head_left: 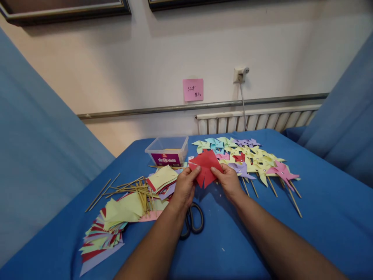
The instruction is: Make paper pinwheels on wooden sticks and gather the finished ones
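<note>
Both hands hold a red paper square (205, 167) with cut slits above the blue table (320, 217). My left hand (184, 186) pinches its left edge and my right hand (227, 181) pinches its right edge. Black-handled scissors (192, 221) lie on the table just below my left wrist, partly hidden by my forearm. To the right of my right hand lie several finished paper pinwheels (250, 159) on wooden sticks, in yellow, purple, pink, blue and red.
A clear plastic box (168, 149) with a purple label stands behind my hands. Loose wooden sticks (128, 186) and stacks of coloured paper squares (116, 221) lie at the left. A wall with a pink note (192, 90), a socket and a radiator is behind the table.
</note>
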`<state>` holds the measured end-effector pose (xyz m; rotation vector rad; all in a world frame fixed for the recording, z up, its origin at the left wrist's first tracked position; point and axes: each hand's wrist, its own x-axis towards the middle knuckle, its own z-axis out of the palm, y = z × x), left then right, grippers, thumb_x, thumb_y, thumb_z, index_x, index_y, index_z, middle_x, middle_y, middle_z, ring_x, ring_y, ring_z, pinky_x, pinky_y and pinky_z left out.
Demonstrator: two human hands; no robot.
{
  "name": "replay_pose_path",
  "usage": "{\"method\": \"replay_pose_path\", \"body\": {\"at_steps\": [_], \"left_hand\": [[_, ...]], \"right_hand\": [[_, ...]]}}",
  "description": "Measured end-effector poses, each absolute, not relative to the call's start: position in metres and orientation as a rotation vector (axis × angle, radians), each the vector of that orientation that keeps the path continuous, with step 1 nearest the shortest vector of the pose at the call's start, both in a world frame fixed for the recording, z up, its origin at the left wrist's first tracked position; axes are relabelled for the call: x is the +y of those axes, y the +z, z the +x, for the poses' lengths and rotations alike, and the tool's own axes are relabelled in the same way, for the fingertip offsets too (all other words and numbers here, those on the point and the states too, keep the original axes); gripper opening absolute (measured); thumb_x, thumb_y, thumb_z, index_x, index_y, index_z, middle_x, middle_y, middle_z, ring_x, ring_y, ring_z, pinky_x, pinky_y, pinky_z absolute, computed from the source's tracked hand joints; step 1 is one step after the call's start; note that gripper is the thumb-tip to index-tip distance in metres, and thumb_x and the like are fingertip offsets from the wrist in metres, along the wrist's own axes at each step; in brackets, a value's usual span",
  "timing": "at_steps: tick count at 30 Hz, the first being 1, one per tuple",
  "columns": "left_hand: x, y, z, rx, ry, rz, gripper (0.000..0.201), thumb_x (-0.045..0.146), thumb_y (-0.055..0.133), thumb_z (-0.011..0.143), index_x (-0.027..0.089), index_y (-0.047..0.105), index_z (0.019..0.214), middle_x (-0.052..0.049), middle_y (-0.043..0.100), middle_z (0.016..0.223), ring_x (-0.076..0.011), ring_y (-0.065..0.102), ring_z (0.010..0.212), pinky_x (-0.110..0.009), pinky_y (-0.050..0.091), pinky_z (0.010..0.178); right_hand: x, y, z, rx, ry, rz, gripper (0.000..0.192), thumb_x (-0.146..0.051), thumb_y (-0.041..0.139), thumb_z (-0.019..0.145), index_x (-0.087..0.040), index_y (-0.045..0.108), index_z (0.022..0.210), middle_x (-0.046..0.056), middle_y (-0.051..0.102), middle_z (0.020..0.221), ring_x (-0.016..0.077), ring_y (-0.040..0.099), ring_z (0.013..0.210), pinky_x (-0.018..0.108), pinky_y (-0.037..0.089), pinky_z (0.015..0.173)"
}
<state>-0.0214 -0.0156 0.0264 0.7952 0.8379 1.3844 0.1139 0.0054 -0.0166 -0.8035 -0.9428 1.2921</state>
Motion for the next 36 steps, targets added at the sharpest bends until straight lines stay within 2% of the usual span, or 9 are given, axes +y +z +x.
{"method": "replay_pose_path", "body": {"at_steps": [4,8,13,23,33,36], "left_hand": [[-0.012,0.021,-0.023,0.891,1.425,0.764,0.037,0.030,0.085,0.059,0.010,0.072,0.088,-0.008,0.074,0.080,-0.0169,0.067,0.066,-0.029,0.053,0.070],[-0.011,0.023,-0.025,0.866,1.424,0.734,0.037,0.030,0.085,0.059,0.010,0.072,0.087,-0.009,0.074,0.079,-0.0183,0.068,0.066,-0.030,0.054,0.069],[-0.013,0.026,-0.024,0.842,1.402,0.733,0.035,0.029,0.083,0.061,0.011,0.071,0.089,-0.010,0.075,0.084,-0.0180,0.069,0.069,-0.029,0.054,0.069],[-0.015,0.028,-0.023,0.881,1.358,0.740,0.029,0.027,0.083,0.061,0.010,0.072,0.082,-0.010,0.074,0.078,-0.0189,0.069,0.065,-0.030,0.055,0.067],[-0.016,0.032,-0.024,0.869,1.381,0.685,0.027,0.027,0.081,0.063,0.010,0.071,0.082,-0.010,0.075,0.082,-0.0183,0.069,0.067,-0.029,0.055,0.067],[-0.015,0.029,-0.024,0.894,1.343,0.712,0.032,0.025,0.082,0.061,0.010,0.072,0.087,-0.011,0.075,0.084,-0.0203,0.070,0.068,-0.032,0.056,0.068]], "right_hand": [[0.002,-0.017,0.112,-1.012,1.248,-0.871,0.035,-0.049,0.079,0.065,-0.019,0.065,0.074,-0.002,0.065,0.063,0.0127,0.053,0.052,0.025,0.042,0.052],[-0.002,-0.016,0.111,-1.065,1.215,-0.922,0.037,-0.053,0.077,0.066,-0.020,0.060,0.067,-0.004,0.058,0.052,0.0119,0.049,0.048,0.025,0.038,0.049],[-0.003,-0.016,0.110,-1.089,1.193,-0.942,0.038,-0.056,0.074,0.067,-0.021,0.062,0.071,-0.003,0.062,0.058,0.0128,0.053,0.049,0.026,0.042,0.049],[-0.004,-0.019,0.110,-1.124,1.193,-0.951,0.037,-0.056,0.073,0.068,-0.020,0.066,0.074,-0.001,0.063,0.063,0.0136,0.054,0.051,0.028,0.048,0.050],[-0.006,-0.014,0.113,-1.157,1.142,-0.973,0.035,-0.054,0.071,0.070,-0.020,0.066,0.074,-0.002,0.061,0.062,0.0139,0.053,0.052,0.028,0.047,0.051],[-0.005,-0.018,0.113,-1.201,1.127,-0.979,0.034,-0.054,0.070,0.071,-0.020,0.065,0.074,-0.002,0.062,0.062,0.0142,0.053,0.053,0.028,0.046,0.051]]}}
